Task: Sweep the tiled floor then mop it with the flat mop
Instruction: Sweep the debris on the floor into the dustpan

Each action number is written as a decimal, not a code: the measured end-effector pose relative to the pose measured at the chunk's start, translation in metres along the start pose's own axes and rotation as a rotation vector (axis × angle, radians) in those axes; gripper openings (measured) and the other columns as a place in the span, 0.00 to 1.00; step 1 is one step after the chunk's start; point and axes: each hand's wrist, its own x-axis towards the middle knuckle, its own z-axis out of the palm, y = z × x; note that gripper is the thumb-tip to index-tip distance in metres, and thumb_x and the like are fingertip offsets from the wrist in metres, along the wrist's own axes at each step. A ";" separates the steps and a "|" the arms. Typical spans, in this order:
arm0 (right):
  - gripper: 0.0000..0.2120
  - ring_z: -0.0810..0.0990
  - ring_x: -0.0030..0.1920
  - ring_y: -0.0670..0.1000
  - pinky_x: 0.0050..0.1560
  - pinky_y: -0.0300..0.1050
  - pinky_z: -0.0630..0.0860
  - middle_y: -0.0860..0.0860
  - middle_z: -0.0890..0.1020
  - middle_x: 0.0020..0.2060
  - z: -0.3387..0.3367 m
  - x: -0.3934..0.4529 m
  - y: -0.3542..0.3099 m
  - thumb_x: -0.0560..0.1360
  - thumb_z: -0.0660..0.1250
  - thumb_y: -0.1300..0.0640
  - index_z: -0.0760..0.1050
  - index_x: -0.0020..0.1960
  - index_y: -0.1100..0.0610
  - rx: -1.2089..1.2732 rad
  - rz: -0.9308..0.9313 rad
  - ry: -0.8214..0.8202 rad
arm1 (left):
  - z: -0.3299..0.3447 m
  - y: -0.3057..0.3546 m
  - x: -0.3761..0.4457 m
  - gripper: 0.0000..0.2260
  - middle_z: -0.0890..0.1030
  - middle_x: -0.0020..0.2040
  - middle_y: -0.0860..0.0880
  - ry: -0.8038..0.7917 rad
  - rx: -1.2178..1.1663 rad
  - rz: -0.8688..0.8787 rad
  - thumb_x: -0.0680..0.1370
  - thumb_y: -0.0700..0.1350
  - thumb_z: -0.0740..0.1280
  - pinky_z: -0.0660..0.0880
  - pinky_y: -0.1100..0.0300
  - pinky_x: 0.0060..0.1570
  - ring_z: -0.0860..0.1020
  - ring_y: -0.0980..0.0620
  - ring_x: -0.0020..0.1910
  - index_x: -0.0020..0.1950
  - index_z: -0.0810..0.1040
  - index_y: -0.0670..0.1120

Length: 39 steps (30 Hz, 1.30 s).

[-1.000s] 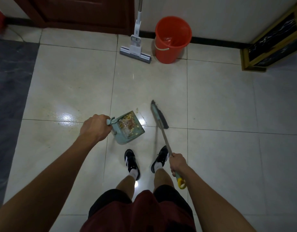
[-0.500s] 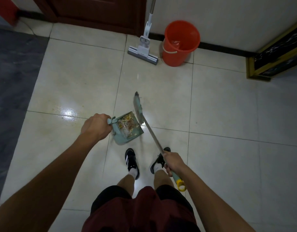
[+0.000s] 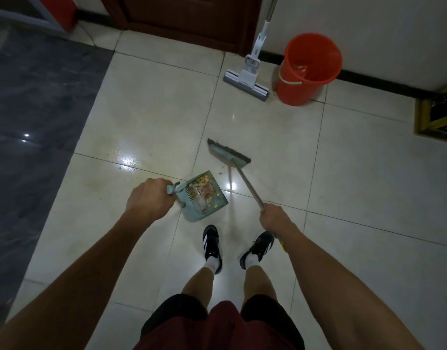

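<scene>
Sweeping stage: last crumbs are being gathered, dustpan loaded, mop not yet touched.

The pale green plastic dustpan (image 3: 204, 197), heaped with yellowish scraps, is being gripped at its handle by the left hand (image 3: 149, 199), fingers closed around it; the pan looks tilted, so litter is at risk of being spilled back onto the glossy cream tiled floor (image 3: 151, 117) if it is tipped further. The green-headed, metal-handled broom (image 3: 228, 154) is being held by the right hand (image 3: 274, 218), fingers wrapped on the shaft; specks just beside its bristles are likely to be flicked past the pan by a hard stroke. The white flat mop (image 3: 247, 80) is leaning on the wall, beside the orange plastic bucket (image 3: 308, 72).
</scene>
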 end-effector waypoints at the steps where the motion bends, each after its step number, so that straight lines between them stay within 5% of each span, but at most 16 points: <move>1: 0.19 0.79 0.58 0.61 0.56 0.50 0.78 0.61 0.78 0.61 0.002 -0.001 -0.001 0.83 0.55 0.54 0.71 0.70 0.61 -0.021 0.006 -0.027 | 0.001 -0.002 0.001 0.08 0.75 0.31 0.55 0.001 0.000 0.000 0.77 0.53 0.67 0.66 0.62 0.28 0.74 0.54 0.29 0.38 0.77 0.53; 6: 0.17 0.81 0.55 0.61 0.53 0.51 0.79 0.62 0.80 0.58 0.014 -0.030 0.002 0.83 0.53 0.57 0.73 0.66 0.63 0.011 0.049 -0.132 | 0.004 -0.003 0.001 0.07 0.77 0.33 0.52 -0.002 -0.023 0.014 0.76 0.52 0.67 0.72 0.59 0.32 0.76 0.51 0.31 0.40 0.80 0.52; 11: 0.18 0.71 0.29 0.51 0.29 0.41 0.68 0.53 0.74 0.33 0.031 -0.064 0.019 0.83 0.54 0.56 0.75 0.66 0.62 0.242 0.131 -0.231 | 0.007 -0.002 -0.011 0.06 0.74 0.32 0.53 -0.002 -0.042 0.028 0.75 0.52 0.68 0.69 0.59 0.32 0.75 0.50 0.32 0.42 0.80 0.52; 14: 0.19 0.67 0.21 0.49 0.23 0.38 0.65 0.55 0.72 0.29 0.041 -0.082 0.030 0.83 0.53 0.56 0.71 0.71 0.57 0.454 0.214 -0.297 | 0.011 -0.003 -0.022 0.05 0.73 0.31 0.54 -0.014 -0.049 0.020 0.75 0.52 0.68 0.68 0.59 0.32 0.74 0.50 0.31 0.40 0.78 0.53; 19: 0.22 0.65 0.21 0.48 0.25 0.38 0.63 0.55 0.72 0.31 0.052 -0.100 0.053 0.80 0.54 0.55 0.70 0.73 0.50 0.621 0.264 -0.330 | 0.027 -0.003 -0.049 0.06 0.77 0.33 0.52 0.012 -0.106 -0.042 0.76 0.50 0.67 0.72 0.59 0.33 0.75 0.51 0.31 0.41 0.79 0.52; 24: 0.16 0.65 0.21 0.48 0.24 0.38 0.63 0.53 0.73 0.25 0.045 -0.116 0.083 0.77 0.57 0.53 0.77 0.60 0.57 0.668 0.280 -0.327 | 0.041 0.001 -0.084 0.08 0.77 0.33 0.51 0.049 -0.158 -0.112 0.76 0.53 0.66 0.73 0.58 0.34 0.76 0.49 0.31 0.41 0.80 0.51; 31: 0.13 0.65 0.22 0.48 0.25 0.39 0.63 0.54 0.73 0.29 0.031 -0.153 0.116 0.78 0.56 0.55 0.77 0.55 0.48 0.653 0.180 -0.281 | 0.042 0.014 -0.128 0.09 0.75 0.32 0.54 0.113 -0.261 -0.176 0.76 0.51 0.69 0.66 0.61 0.29 0.73 0.54 0.29 0.36 0.76 0.54; 39: 0.19 0.66 0.24 0.47 0.24 0.39 0.65 0.53 0.71 0.31 0.009 -0.178 0.126 0.81 0.54 0.52 0.73 0.68 0.45 0.626 0.129 -0.129 | 0.014 0.039 -0.132 0.05 0.78 0.34 0.51 0.131 -0.334 -0.128 0.74 0.50 0.69 0.71 0.58 0.33 0.77 0.47 0.34 0.38 0.78 0.54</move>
